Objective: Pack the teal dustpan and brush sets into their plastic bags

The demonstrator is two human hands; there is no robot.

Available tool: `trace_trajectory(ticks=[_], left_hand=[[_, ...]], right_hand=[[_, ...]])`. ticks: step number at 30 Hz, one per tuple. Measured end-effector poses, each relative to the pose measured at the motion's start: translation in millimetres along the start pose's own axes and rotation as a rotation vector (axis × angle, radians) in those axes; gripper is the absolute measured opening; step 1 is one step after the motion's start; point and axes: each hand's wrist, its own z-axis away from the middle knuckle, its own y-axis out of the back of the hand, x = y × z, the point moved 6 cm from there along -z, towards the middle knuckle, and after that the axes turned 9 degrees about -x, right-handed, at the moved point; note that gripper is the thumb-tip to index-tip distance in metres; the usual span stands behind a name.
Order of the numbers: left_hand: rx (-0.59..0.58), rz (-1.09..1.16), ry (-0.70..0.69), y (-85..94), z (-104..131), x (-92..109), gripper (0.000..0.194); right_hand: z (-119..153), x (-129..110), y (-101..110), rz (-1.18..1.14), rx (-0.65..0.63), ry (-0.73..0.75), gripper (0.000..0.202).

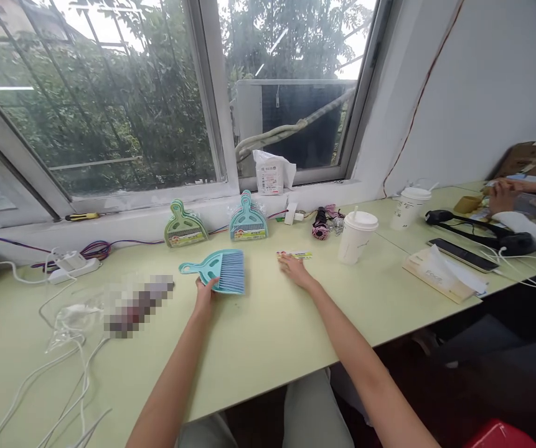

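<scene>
Bristles of the blue hand brush (218,271) lie flat on the pale green table (268,336), and we take that brush as our landmark. Our left hand (205,292) touches its near edge, fingers curled against the dustpan part beneath it; we cannot tell whether they clamp it. To the brush's right, our right hand (294,269) rests with fingers together, flat on a paper label (294,254). Behind the brush, two packaged brush sets (248,219) lean against the window sill. A lidded cup (356,236) stands farther right.
</scene>
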Motion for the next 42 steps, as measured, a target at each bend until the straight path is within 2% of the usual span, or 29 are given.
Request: trace_trajectory(ticks=[2, 4, 8, 11, 14, 16, 18, 19, 21, 23, 26, 30, 33, 37, 40, 42], left_hand=[[0.014, -0.007, -0.017, 8.1, -4, 4, 0.040], [0.003, -0.019, -0.016, 12.4, -6, 6, 0.042], [0.025, -0.001, -0.007, 19.6, -7, 5, 0.039], [-0.026, 0.069, -0.003, 19.5, -8, 3, 0.033], [-0.073, 0.108, 0.000, 16.0, -6, 2, 0.033], [-0.091, 0.099, 0.041, 9.9, -3, -3, 0.032], [-0.147, 0.077, 0.086, -2.5, 2, -8, 0.032], [-0.194, 0.066, 0.097, -10.8, 5, -11, 0.033], [-0.301, 0.051, 0.103, -28.1, 13, -14, 0.039], [-0.370, 0.042, 0.095, -40.7, 19, -16, 0.046], [-0.343, 0.015, 0.086, -44.0, 21, -16, 0.052], [-0.267, -0.060, 0.033, -35.3, 15, -14, 0.060], [-0.260, -0.086, -0.039, -32.0, 13, -10, 0.069], [-0.290, -0.089, -0.038, -35.7, 17, -7, 0.072], [-0.344, -0.133, -0.083, -42.0, 23, 0, 0.070], [-0.348, -0.146, -0.119, -44.0, 26, 4, 0.072]], right_hand=[[0, -18, -16, -0.103, -0.120, 0.184, 0.025], [1, -35, -28, -0.149, -0.159, 0.258, 0.026], [1, -41, -45, 0.016, -0.204, 0.168, 0.050], [1, -37, -44, 0.051, -0.224, 0.158, 0.040], [2, -37, -26, -0.096, -0.025, 0.119, 0.035], [7, -43, -13, -0.237, 0.179, 0.092, 0.044], [13, -59, -11, -0.278, 0.290, 0.154, 0.050], [16, -71, -15, -0.238, 0.272, 0.219, 0.050], [21, -96, -35, -0.085, 0.114, 0.336, 0.052], [27, -110, -55, 0.062, -0.038, 0.353, 0.057], [34, -117, -67, 0.147, -0.093, 0.310, 0.063], [39, -121, -69, 0.105, -0.106, 0.302, 0.063], [39, -123, -65, -0.084, -0.067, 0.299, 0.058], [33, -106, -55, -0.750, 0.108, 0.178, 0.067], [25, -92, -70, -1.173, 0.008, 0.052, 0.081], [21, -83, -79, -1.313, -0.049, -0.014, 0.076]])
